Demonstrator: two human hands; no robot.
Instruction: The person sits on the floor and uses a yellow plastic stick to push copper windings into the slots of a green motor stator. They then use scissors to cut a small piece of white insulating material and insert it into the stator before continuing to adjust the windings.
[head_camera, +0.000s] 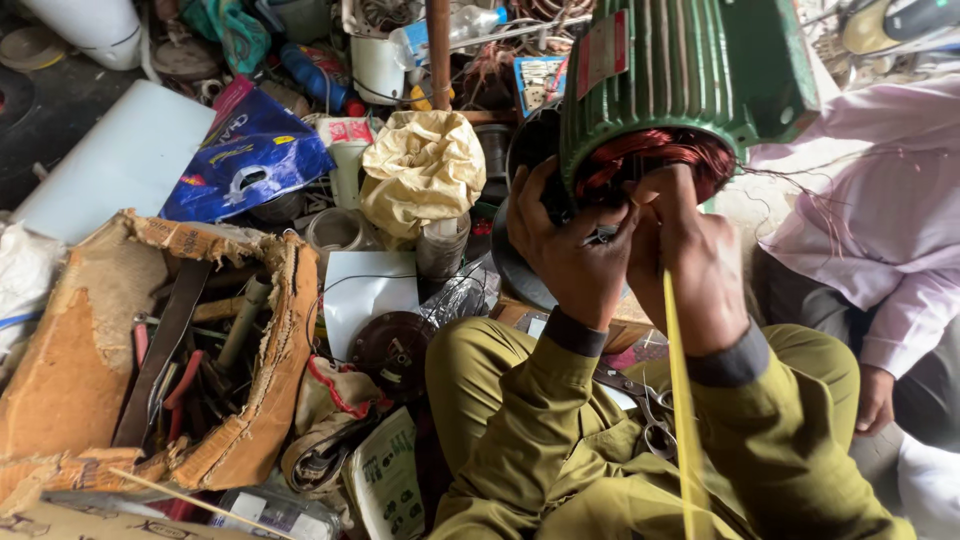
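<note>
Cluttered floor (60, 110), torn cardboard box (270, 380)

There is one view only, from a camera worn on the person's head. It looks steeply down and a little forward, over the olive sleeves and knees, and sits close to both raised hands. The green motor (680, 80) fills the top right, very near the lens. A torn cardboard box (150, 360) lies lower left on the cluttered floor.

Green ribbed motor (670, 75) — exposed copper windings (655, 155), tilted.
</note>
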